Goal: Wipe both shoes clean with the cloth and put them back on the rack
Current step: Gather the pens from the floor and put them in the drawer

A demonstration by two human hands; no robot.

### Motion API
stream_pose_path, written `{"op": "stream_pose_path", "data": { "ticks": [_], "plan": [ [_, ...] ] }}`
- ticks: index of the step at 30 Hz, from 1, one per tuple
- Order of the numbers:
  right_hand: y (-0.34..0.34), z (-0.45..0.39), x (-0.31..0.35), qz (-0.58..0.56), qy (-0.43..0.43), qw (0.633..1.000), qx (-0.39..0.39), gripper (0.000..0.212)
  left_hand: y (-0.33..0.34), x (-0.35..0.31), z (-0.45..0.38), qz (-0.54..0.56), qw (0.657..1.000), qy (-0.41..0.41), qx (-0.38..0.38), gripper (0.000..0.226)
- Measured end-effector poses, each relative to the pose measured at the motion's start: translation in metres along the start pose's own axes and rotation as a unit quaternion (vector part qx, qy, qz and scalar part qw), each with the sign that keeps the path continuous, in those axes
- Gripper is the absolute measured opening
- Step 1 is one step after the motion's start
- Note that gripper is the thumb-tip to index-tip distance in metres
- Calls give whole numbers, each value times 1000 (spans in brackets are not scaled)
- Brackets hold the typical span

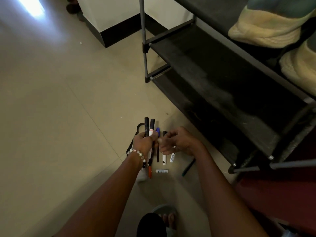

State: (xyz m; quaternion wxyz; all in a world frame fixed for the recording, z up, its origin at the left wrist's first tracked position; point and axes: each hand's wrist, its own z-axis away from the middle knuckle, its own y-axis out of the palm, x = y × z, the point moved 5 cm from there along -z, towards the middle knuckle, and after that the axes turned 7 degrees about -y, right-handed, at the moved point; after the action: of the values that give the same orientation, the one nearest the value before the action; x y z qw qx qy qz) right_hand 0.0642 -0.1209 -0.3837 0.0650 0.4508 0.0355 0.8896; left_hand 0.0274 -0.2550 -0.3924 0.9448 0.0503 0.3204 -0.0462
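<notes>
The black shoe rack (213, 77) stands at the right with dusty fabric shelves. Two shoes with pale yellow soles sit on its upper shelf at the far right, one (266, 29) above the other (301, 67). No cloth can be clearly made out. My left hand (143, 142), with a bead bracelet on the wrist, is closed around a bunch of markers (148, 127) that point away from me. Just to its right, my right hand (177, 142) hovers over more markers on the floor with its fingers curled and apart, and holds nothing that I can see.
Several markers and pens (164, 158) lie in a row on the beige tiled floor below my hands. A black strap (135, 135) and a white object (142, 177) lie under my left wrist. My foot in a slipper (168, 218) is at the bottom. A wall corner with a black skirting (119, 35) stands behind.
</notes>
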Motion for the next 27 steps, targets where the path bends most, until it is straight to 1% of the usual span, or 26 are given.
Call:
{"op": "stream_pose_path", "data": {
  "ticks": [1,2,3,4,5,7,9,10,11,12,13,14,15,16,17,18,19,20,21,22,23,24,25,26,27],
  "plan": [
    [-8,-6,-9,31,4,997,-75,22,-7,1,-1,0,1000,1,-13,10],
    [-17,-10,-19,103,11,982,-155,24,-14,4,-4,9,1000,-6,-25,10],
    [-23,-13,-29,203,20,953,-224,28,-20,7,-7,19,999,-20,-34,9],
    [-24,-13,-38,283,33,920,-270,34,-25,10,-9,24,998,-36,-43,9],
    [-22,-14,-48,331,41,897,-291,40,-29,14,-11,22,997,-53,-52,9],
    [-16,-17,-63,365,49,882,-293,50,-32,23,-13,20,995,-74,-56,8],
    [-18,-19,-71,372,51,877,-299,51,-31,28,-16,14,995,-78,-57,8],
    [-22,-20,-73,359,52,881,-304,49,-29,29,-16,14,995,-76,-56,8],
    [-26,-19,-72,327,50,892,-309,46,-26,29,-15,17,996,-77,-51,7],
    [-29,-18,-69,274,39,910,-309,42,-23,28,-15,21,996,-75,-43,7],
    [-30,-17,-64,198,20,935,-293,38,-20,27,-14,20,997,-71,-36,9],
    [-26,-16,-58,104,-4,961,-255,34,-18,26,-15,15,998,-61,-30,14],
    [-19,-14,-50,17,-25,980,-195,31,-15,23,-14,8,999,-49,-23,20],
    [-9,-12,-41,-37,-41,991,-121,27,-13,21,-13,4,999,-38,-11,24],
    [1,-10,-33,-53,-54,996,-51,24,-10,19,-11,0,999,-34,4,26],
    [9,-9,-28,-47,-61,997,2,21,-10,19,-11,-3,999,-32,14,26],
    [14,-9,-25,-35,-67,997,32,20,-10,18,-12,-13,999,-31,10,24],
    [15,-10,-26,-26,-67,997,31,21,-14,19,-13,-25,999,-26,-6,21],
    [15,-12,-27,-21,-68,997,5,22,-18,18,-14,-35,999,-21,-30,19],
    [11,-15,-31,3,-63,997,-46,23,-23,20,-18,-34,998,-21,-54,18],
    [5,-18,-39,69,-57,990,-109,21,-27,21,-19,-23,997,-28,-71,18],
    [-1,-18,-46,165,-47,970,-170,19,-32,23,-21,-2,996,-38,-84,20],
    [-3,-17,-53,253,-35,944,-207,21,-35,24,-21,13,995,-47,-92,21],
    [-1,-16,-60,311,-22,924,-220,25,-38,25,-24,19,994,-55,-95,22],
    [3,-17,-66,340,-9,915,-216,32,-39,26,-24,12,994,-63,-87,23]
  ]
}}
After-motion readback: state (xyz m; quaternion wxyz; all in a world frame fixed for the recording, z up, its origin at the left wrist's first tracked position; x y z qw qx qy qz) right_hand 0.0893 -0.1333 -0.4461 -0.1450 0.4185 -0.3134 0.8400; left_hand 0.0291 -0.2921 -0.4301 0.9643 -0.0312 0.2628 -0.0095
